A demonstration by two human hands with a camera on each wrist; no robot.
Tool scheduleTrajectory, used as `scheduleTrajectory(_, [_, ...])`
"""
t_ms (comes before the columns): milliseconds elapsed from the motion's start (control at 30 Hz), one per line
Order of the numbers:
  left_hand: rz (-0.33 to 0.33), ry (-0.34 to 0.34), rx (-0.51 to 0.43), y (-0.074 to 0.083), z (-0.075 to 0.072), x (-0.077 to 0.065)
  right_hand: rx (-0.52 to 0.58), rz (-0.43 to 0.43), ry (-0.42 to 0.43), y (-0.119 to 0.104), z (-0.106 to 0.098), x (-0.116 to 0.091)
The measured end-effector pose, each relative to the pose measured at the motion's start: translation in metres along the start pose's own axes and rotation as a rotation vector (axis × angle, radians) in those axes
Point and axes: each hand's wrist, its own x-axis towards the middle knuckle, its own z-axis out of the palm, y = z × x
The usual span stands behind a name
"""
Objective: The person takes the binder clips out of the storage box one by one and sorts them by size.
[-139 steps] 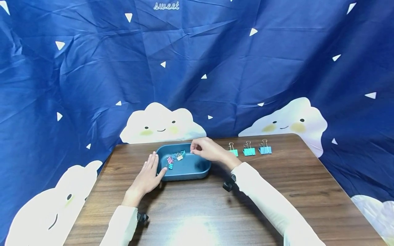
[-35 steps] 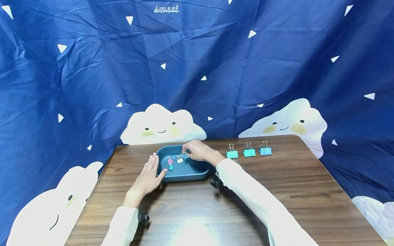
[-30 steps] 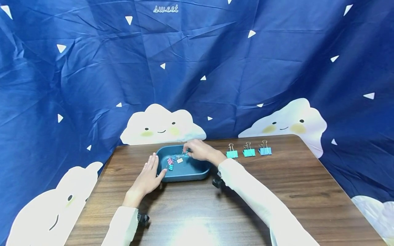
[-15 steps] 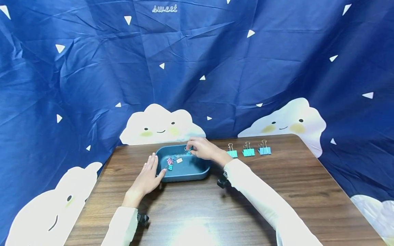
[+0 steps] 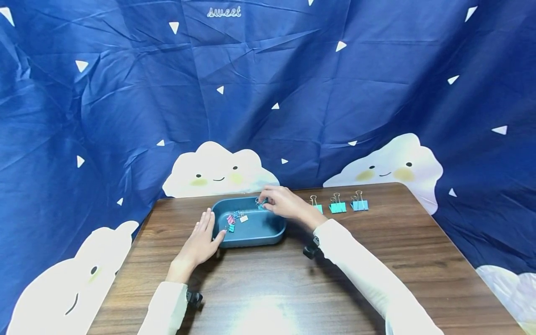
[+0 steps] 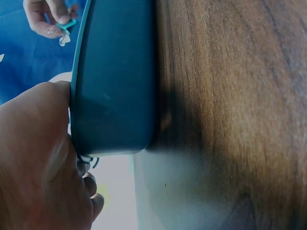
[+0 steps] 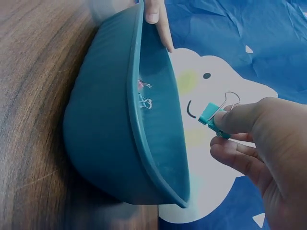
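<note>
My right hand (image 5: 281,201) pinches a teal binder clip (image 7: 209,113) between thumb and fingers, over the right back part of a dark teal tray (image 5: 251,241). The clip's wire handle sticks up in the right wrist view. My left hand (image 5: 198,241) rests at the tray's left end, fingers straight along the side and thumb at the front rim. Inside the tray lie small binder clips: a pink one (image 5: 231,220), a white one (image 5: 244,218), a teal one (image 5: 231,228) and some blue ones (image 5: 237,214).
Right of the tray, larger binder clips stand in a row on the wooden table (image 5: 259,279): a green one (image 5: 320,208) partly behind my right hand, a teal one (image 5: 337,207) and a blue one (image 5: 359,205). A blue cloth (image 5: 268,93) hangs behind the table.
My right hand has picked a teal binder clip from the pile in the tray and moved it up and right. The white clip now lies uncovered. My left hand stays put.
</note>
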Motion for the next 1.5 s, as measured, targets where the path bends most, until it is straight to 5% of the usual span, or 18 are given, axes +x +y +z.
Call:
scheduleTrajectory(667, [0.007,0.020,0.052,-0.001,0.002,0.000,0.053,0.052,0.076,0.007,-0.020,-0.029])
scheduleTrajectory(1233, [0.010,0.025,0.034,-0.001,0.004,-0.001,0.136,0.203,0.144,0.025,-0.041,-0.064])
scheduleTrajectory(1500, [0.007,0.020,0.025,-0.003,0.004,-0.001,0.089,0.206,0.168,0.028,-0.048,-0.081])
